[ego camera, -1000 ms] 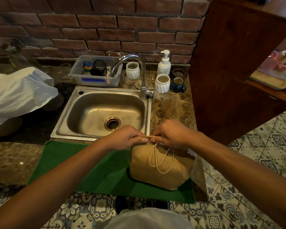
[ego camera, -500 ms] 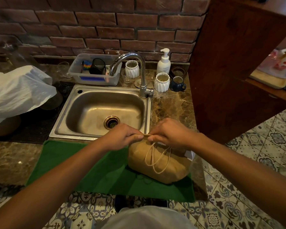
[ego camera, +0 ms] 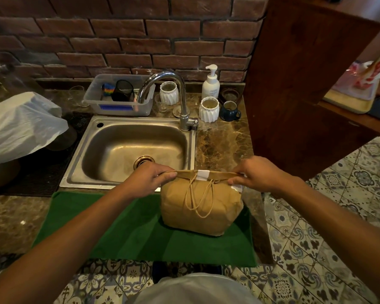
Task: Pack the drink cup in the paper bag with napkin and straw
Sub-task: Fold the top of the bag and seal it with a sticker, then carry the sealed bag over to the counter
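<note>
A brown paper bag point(ego camera: 201, 210) stands on a green mat point(ego camera: 123, 233) at the counter's front right. Its top is folded over flat, with a white strip of tape point(ego camera: 203, 174) across the middle of the fold. The twine handles hang down the near face. My left hand point(ego camera: 150, 179) pinches the left end of the fold and my right hand point(ego camera: 258, 174) pinches the right end. A bit of white paper point(ego camera: 236, 188) shows under my right hand. The cup, napkin and straw are hidden.
A steel sink point(ego camera: 127, 150) with a tap point(ego camera: 180, 93) lies behind the bag. White ribbed cups, a blue mug and a soap pump point(ego camera: 211, 85) stand at the back. A plastic tub point(ego camera: 119, 97) and a white plastic bag point(ego camera: 20, 128) sit left. A wooden panel point(ego camera: 305, 84) rises at right.
My hands have slid apart from the middle of the fold to its two ends. The white tape strip on the fold now shows.
</note>
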`<state>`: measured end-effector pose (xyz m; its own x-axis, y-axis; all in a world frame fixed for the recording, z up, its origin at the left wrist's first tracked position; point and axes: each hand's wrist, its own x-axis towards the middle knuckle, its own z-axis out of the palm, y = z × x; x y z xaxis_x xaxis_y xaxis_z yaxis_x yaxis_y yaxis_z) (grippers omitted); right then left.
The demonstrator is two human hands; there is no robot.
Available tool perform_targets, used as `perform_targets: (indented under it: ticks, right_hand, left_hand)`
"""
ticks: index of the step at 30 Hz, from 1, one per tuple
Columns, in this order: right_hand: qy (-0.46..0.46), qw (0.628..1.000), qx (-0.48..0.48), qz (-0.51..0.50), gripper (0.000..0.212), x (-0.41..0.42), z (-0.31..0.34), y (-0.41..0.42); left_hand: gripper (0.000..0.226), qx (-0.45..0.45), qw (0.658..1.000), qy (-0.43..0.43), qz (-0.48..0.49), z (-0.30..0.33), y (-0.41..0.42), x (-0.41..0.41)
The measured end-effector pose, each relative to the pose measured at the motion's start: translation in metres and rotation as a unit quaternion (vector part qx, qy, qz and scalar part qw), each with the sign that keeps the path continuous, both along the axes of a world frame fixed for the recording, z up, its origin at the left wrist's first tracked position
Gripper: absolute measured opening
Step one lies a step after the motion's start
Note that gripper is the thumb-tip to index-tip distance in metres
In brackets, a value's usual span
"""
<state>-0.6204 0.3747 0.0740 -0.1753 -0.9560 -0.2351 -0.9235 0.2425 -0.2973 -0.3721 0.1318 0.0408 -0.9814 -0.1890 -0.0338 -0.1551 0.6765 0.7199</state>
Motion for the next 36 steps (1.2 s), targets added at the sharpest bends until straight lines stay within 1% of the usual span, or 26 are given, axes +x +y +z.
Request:
perform_targets:
  ticks: [1, 4, 7, 9, 10, 11, 13, 15, 17, 19, 20, 21, 22, 23, 24, 26, 27, 28, 30, 31, 33, 34, 36]
  right_hand:
    - [-0.013, 1.0, -0.002, -0.016, 0.037, -0.003, 0.0, 0.004]
    - [-0.059, 0.997, -0.027, -0.039, 0.043, -0.009, 0.001, 0.009]
    - [-0.112, 0.989, -0.045, -0.087, 0.032, -0.015, -0.001, 0.018]
    - [-0.163, 0.974, -0.07, -0.14, 0.029, -0.022, -0.005, 0.031]
    - [-0.178, 0.968, -0.082, -0.156, 0.031, -0.024, -0.007, 0.037]
    - [-0.18, 0.966, -0.092, -0.162, 0.034, -0.025, -0.008, 0.042]
    - [-0.196, 0.961, -0.093, -0.173, 0.036, -0.024, -0.012, 0.047]
    - [-0.23, 0.946, -0.096, -0.208, 0.035, -0.019, -0.017, 0.047]
    - [-0.244, 0.928, -0.128, -0.252, 0.039, -0.013, -0.026, 0.047]
    - [-0.27, 0.908, -0.146, -0.287, 0.042, -0.006, -0.035, 0.046]
    - [-0.287, 0.903, -0.141, -0.288, 0.048, -0.002, -0.039, 0.046]
    - [-0.302, 0.899, -0.141, -0.284, 0.053, 0.004, -0.043, 0.046]
    - [-0.31, 0.895, -0.147, -0.284, 0.054, 0.01, -0.048, 0.046]
    - [-0.318, 0.887, -0.165, -0.291, 0.048, 0.016, -0.053, 0.047]
    - [-0.324, 0.875, -0.189, -0.305, 0.037, 0.022, -0.055, 0.048]
    - [-0.325, 0.857, -0.227, -0.329, 0.014, 0.03, -0.059, 0.048]
    - [-0.318, 0.852, -0.243, -0.337, 0.008, 0.034, -0.061, 0.048]
    - [-0.313, 0.848, -0.258, -0.341, 0.005, 0.037, -0.061, 0.047]
    - [-0.313, 0.835, -0.287, -0.35, 0.005, 0.044, -0.06, 0.047]
    - [-0.318, 0.826, -0.295, -0.359, 0.007, 0.047, -0.058, 0.047]
    - [-0.334, 0.805, -0.303, -0.386, 0.006, 0.053, -0.052, 0.051]
    - [-0.336, 0.795, -0.306, -0.403, 0.005, 0.056, -0.046, 0.055]
    - [-0.327, 0.771, -0.326, -0.439, 0.011, 0.064, -0.032, 0.067]
  left_hand:
    - [0.044, 0.008, 1.0, -0.001, 0.005, 0.0, 0.001, 0.001]
    - [0.029, 0.025, 1.0, -0.006, 0.013, 0.0, 0.006, -0.002]
    - [0.028, 0.024, 1.0, -0.008, 0.019, 0.0, 0.005, -0.005]
    - [0.037, 0.032, 0.999, -0.006, 0.032, -0.004, -0.001, -0.001]
    - [0.039, 0.041, 0.998, -0.007, 0.044, -0.006, -0.004, 0.002]
    - [0.038, 0.056, 0.997, -0.008, 0.056, -0.007, -0.006, 0.004]
    - [0.028, 0.071, 0.995, -0.014, 0.071, -0.004, -0.004, 0.003]
    - [0.024, 0.059, 0.995, -0.026, 0.072, -0.001, 0.002, -0.002]
    - [0.024, 0.052, 0.996, -0.033, 0.069, 0.0, 0.007, -0.006]
    - [0.017, 0.083, 0.99, -0.048, 0.1, 0.0, 0.013, -0.005]
    - [0.019, 0.111, 0.984, -0.046, 0.132, 0.0, 0.017, -0.004]
    - [0.033, 0.139, 0.975, -0.026, 0.171, -0.001, 0.023, -0.001]
    - [0.047, 0.165, 0.963, 0.001, 0.211, -0.004, 0.03, 0.004]
    - [0.054, 0.18, 0.952, 0.023, 0.247, -0.006, 0.039, 0.01]
    - [0.055, 0.192, 0.942, 0.035, 0.274, -0.009, 0.047, 0.015]
    - [0.052, 0.21, 0.924, 0.027, 0.32, -0.02, 0.062, 0.026]
    - [0.049, 0.208, 0.916, 0.025, 0.341, -0.025, 0.067, 0.032]
    - [0.041, 0.207, 0.912, 0.032, 0.353, -0.029, 0.071, 0.035]
    - [0.015, 0.212, 0.903, 0.053, 0.37, -0.026, 0.075, 0.034]
    - [0.012, 0.214, 0.902, 0.061, 0.37, -0.022, 0.075, 0.031]
    - [0.014, 0.221, 0.906, 0.067, 0.356, -0.009, 0.073, 0.024]
    - [0.013, 0.222, 0.911, 0.072, 0.34, -0.003, 0.07, 0.021]
    - [0.011, 0.222, 0.923, 0.074, 0.304, 0.012, 0.066, 0.009]
